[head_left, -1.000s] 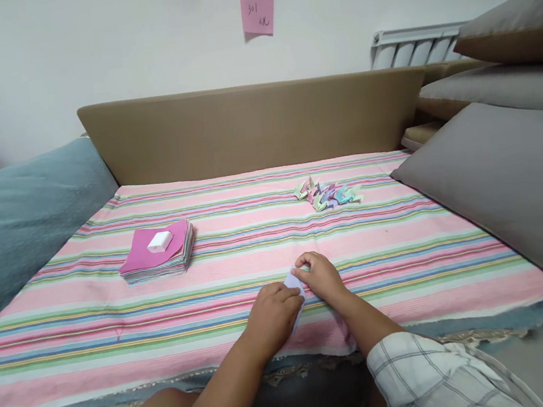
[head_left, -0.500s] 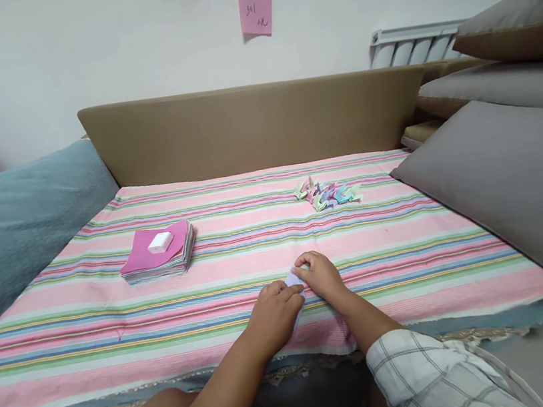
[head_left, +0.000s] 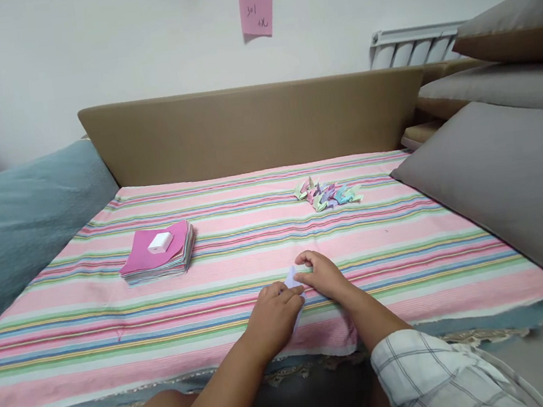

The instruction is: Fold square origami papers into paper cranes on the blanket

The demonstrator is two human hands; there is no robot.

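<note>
A small folded piece of pale lavender paper (head_left: 291, 279) lies on the striped cloth, its pointed tip facing away from me. My left hand (head_left: 275, 313) is closed over its lower part, with fingers pressing it and hiding much of it. At the paper's right edge is my right hand (head_left: 323, 276), its thumb by the paper and its index finger curved apart from the thumb, above the tip. Farther back on the right sits a cluster of small folded paper pieces (head_left: 328, 193) in several pastel colours.
On the left a stack of coloured paper (head_left: 130, 260) has a white block (head_left: 160, 242) on top. A blue cushion (head_left: 25, 211) borders the left side, grey cushions (head_left: 510, 176) the right. Behind the striped cloth (head_left: 231, 202) rises a tan backrest (head_left: 255, 128).
My right thumb and index finger have parted at the paper's tip, so more of the tip shows. The left hand stays pressed on the paper.
</note>
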